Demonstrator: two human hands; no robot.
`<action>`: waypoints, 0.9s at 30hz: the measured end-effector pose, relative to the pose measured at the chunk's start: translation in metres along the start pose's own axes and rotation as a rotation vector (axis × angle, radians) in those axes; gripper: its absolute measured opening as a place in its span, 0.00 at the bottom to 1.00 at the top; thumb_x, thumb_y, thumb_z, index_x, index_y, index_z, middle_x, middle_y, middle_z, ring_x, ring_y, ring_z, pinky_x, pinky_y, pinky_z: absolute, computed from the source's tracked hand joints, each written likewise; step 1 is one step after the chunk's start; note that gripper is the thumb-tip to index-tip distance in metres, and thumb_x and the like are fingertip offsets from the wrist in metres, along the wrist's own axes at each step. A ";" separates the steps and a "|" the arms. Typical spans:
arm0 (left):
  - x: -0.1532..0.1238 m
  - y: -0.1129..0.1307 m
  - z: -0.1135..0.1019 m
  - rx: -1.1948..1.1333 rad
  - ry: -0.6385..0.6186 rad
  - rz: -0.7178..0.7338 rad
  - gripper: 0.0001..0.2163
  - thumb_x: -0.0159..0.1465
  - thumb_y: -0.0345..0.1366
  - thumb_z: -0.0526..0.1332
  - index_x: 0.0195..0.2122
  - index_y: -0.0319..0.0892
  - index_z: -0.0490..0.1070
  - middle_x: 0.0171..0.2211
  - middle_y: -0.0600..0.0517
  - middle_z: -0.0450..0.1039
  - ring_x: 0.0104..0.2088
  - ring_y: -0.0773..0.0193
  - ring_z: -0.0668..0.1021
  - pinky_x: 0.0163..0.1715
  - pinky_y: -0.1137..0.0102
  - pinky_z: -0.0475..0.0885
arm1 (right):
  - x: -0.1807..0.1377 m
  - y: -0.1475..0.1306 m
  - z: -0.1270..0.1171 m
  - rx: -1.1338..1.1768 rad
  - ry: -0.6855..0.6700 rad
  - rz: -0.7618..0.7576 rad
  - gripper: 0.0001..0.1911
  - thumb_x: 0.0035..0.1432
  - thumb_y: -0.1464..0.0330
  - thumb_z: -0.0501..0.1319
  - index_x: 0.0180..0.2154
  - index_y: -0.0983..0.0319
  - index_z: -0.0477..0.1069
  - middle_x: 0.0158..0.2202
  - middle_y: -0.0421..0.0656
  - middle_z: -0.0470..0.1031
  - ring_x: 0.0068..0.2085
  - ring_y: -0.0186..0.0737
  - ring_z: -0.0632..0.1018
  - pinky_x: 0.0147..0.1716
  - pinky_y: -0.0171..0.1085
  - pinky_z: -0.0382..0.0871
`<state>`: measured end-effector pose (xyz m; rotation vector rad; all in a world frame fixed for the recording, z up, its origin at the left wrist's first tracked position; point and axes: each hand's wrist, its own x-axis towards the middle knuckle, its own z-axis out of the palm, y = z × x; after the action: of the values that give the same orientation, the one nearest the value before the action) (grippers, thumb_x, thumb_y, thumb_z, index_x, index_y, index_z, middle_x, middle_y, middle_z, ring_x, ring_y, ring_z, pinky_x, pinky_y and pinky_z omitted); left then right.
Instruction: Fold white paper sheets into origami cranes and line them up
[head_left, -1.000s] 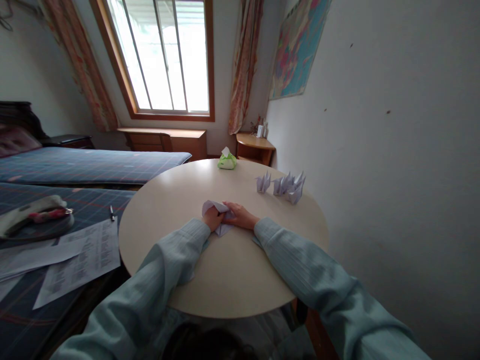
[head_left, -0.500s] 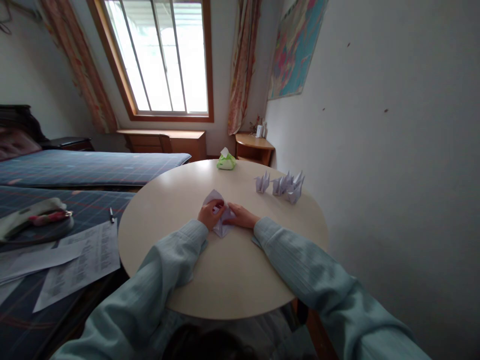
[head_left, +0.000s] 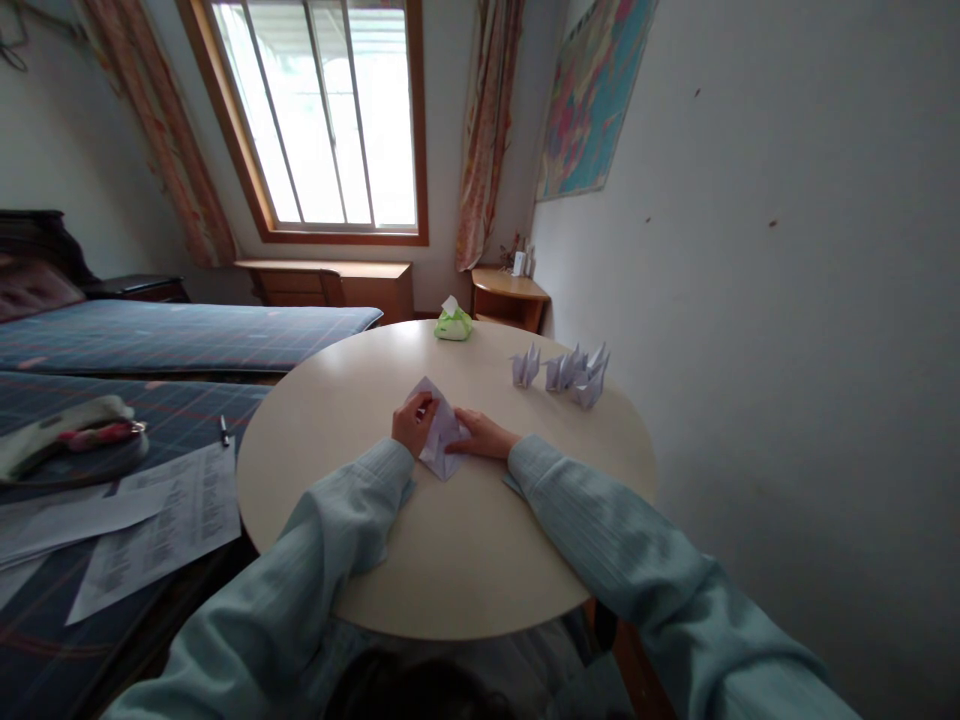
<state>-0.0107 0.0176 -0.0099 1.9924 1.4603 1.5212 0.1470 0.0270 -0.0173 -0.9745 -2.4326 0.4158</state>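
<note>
A white sheet of folded paper (head_left: pixel 440 432) lies near the middle of the round cream table (head_left: pixel 450 540). My left hand (head_left: pixel 412 423) pinches the paper's upper left flap, its fingers closed on the sheet. My right hand (head_left: pixel 484 436) presses the paper's right side flat against the tabletop, fingers together. Both arms wear pale blue ribbed sleeves.
Several folded paper figures (head_left: pixel 562 370) stand at the table's far right near the wall. A green tissue pack (head_left: pixel 454 322) sits at the far edge. Left of the table a bed holds printed sheets (head_left: pixel 157 520), a pen (head_left: pixel 223 430) and a pouch (head_left: pixel 71 425).
My left hand has lifted a flap of the paper and drawn it up and away from me, so the sheet shows as a taller pointed shape. My right hand stayed pressing the paper.
</note>
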 end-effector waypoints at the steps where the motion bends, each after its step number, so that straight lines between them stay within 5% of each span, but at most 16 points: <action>1: 0.000 0.001 -0.001 -0.010 0.008 -0.001 0.08 0.54 0.37 0.52 0.30 0.40 0.67 0.25 0.53 0.71 0.25 0.70 0.72 0.24 0.77 0.68 | 0.000 0.000 0.000 0.002 -0.002 0.000 0.32 0.40 0.60 0.62 0.47 0.64 0.58 0.42 0.47 0.67 0.43 0.42 0.69 0.44 0.41 0.60; 13: 0.006 0.017 -0.023 0.147 0.188 0.239 0.07 0.54 0.36 0.54 0.27 0.40 0.69 0.19 0.55 0.62 0.22 0.70 0.67 0.27 0.75 0.65 | -0.001 -0.010 -0.004 0.068 -0.032 -0.047 0.30 0.39 0.62 0.63 0.46 0.64 0.59 0.43 0.47 0.66 0.45 0.42 0.67 0.45 0.40 0.60; 18: 0.008 0.017 -0.023 0.190 0.338 0.334 0.05 0.51 0.36 0.58 0.25 0.40 0.70 0.30 0.49 0.65 0.33 0.64 0.68 0.35 0.68 0.66 | -0.001 -0.011 -0.003 0.101 -0.059 -0.067 0.30 0.40 0.61 0.63 0.46 0.64 0.59 0.44 0.47 0.66 0.46 0.42 0.67 0.45 0.39 0.59; 21: 0.009 0.014 -0.021 0.100 0.302 0.388 0.04 0.53 0.33 0.56 0.27 0.40 0.69 0.36 0.48 0.66 0.39 0.63 0.69 0.38 0.67 0.65 | -0.001 -0.010 -0.004 0.109 -0.060 -0.073 0.31 0.40 0.61 0.63 0.46 0.64 0.59 0.44 0.47 0.66 0.46 0.42 0.66 0.46 0.39 0.59; 27: 0.008 0.008 -0.018 -0.001 0.200 0.323 0.04 0.55 0.33 0.54 0.29 0.40 0.66 0.28 0.52 0.69 0.30 0.68 0.72 0.32 0.73 0.68 | -0.002 -0.012 -0.005 0.114 -0.068 -0.045 0.29 0.40 0.61 0.63 0.45 0.64 0.60 0.42 0.46 0.67 0.43 0.41 0.68 0.43 0.37 0.60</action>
<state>-0.0217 0.0142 0.0084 2.2140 1.2459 1.8990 0.1444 0.0172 -0.0085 -0.8695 -2.4566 0.5739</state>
